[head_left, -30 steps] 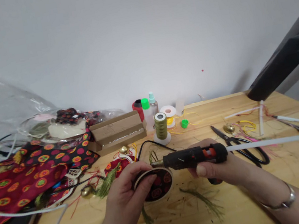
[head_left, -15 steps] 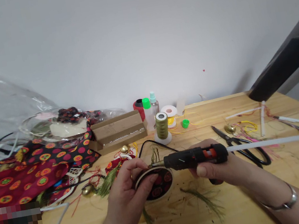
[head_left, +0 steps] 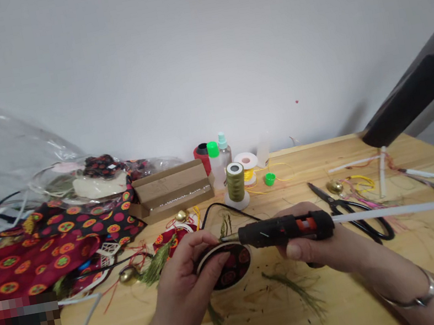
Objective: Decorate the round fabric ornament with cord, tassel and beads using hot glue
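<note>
My left hand [head_left: 193, 276] pinches a round, pale-rimmed disc [head_left: 235, 265] faced with dark patterned fabric, thumb on its face. My right hand [head_left: 319, 242] is wrapped round a black glue gun [head_left: 281, 230], with a long white glue stick [head_left: 402, 210] jutting from its back. The gun's nozzle [head_left: 230, 237] points left and sits at the disc's far rim, by my left fingertips; whether it touches is hard to tell. Short olive cords [head_left: 223, 223] rise behind that rim. Loose green thread strands [head_left: 296, 288] lie on the table below the gun.
Scissors [head_left: 352, 214] and gold bells [head_left: 334, 186] lie to the right. Behind my hands stand an olive thread spool [head_left: 236, 184], a green-capped bottle [head_left: 215, 163] and an open cardboard box [head_left: 173, 189]. Patterned fabric [head_left: 40, 255] is heaped at left. A black cable [head_left: 224, 204] runs behind the gun.
Both hands keep almost the same pose, with the nozzle still at the disc's rim. The view has shifted very slightly, and the glue stick's far end appears a little farther right.
</note>
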Action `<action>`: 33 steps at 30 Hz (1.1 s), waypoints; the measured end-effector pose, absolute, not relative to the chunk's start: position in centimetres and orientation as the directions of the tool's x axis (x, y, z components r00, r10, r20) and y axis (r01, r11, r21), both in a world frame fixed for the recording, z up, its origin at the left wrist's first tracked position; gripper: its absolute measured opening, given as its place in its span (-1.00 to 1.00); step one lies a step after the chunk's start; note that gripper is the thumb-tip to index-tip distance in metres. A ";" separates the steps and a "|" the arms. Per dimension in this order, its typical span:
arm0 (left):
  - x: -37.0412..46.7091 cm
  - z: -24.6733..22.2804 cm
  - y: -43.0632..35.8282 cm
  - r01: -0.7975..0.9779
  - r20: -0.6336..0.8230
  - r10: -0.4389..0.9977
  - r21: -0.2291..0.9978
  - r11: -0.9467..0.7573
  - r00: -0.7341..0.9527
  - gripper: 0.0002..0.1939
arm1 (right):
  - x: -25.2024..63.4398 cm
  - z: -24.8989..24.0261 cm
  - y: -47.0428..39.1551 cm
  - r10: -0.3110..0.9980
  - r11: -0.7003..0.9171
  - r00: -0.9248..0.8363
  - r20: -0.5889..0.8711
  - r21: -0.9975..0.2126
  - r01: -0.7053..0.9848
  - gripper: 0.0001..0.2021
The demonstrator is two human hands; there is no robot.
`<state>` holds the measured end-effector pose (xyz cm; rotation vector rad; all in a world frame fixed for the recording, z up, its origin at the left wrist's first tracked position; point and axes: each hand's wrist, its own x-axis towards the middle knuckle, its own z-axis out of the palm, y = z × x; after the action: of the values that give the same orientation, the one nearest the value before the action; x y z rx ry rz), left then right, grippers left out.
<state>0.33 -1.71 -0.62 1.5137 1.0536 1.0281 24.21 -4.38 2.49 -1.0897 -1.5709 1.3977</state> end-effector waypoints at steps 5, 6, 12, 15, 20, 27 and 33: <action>0.3 -0.7 -1.7 0.135 0.097 0.960 0.981 -0.136 0.262 -0.87 | 24.2 2.5 -4.4 0.931 0.087 -0.364 0.034 -0.988 0.129 -0.53; 0.2 -0.7 -1.7 0.136 0.099 0.960 0.981 -0.139 0.263 -0.87 | 24.3 2.5 -4.4 0.930 0.090 -0.366 0.036 -0.987 0.133 -0.53; 0.1 -0.9 -1.7 0.107 0.134 0.950 0.980 -0.170 0.282 -0.86 | 24.3 2.5 -4.5 0.936 0.068 -0.351 0.011 -0.986 0.152 -0.52; 0.2 -1.0 -1.7 0.109 0.139 0.954 0.979 -0.173 0.267 -0.85 | 24.3 2.5 -4.4 0.933 0.069 -0.358 0.015 -0.988 0.138 -0.52; 0.3 -0.9 -1.6 0.108 0.119 0.952 0.982 -0.155 0.283 -0.86 | 24.2 2.6 -4.4 0.934 0.076 -0.356 0.018 -0.986 0.149 -0.56; 0.3 -0.8 -1.9 0.108 0.145 0.948 0.977 -0.182 0.284 -0.85 | 24.3 2.7 -4.5 0.935 0.062 -0.355 -0.004 -0.983 0.175 -0.54; 0.5 -0.9 -1.8 0.074 0.117 0.951 0.987 -0.143 0.285 -0.81 | 24.3 2.7 -4.4 0.940 0.061 -0.342 -0.010 -0.979 0.194 -0.52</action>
<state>0.48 -1.78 -0.90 1.4955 0.9964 1.0418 24.29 -4.44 2.70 -1.1539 -1.6341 1.3392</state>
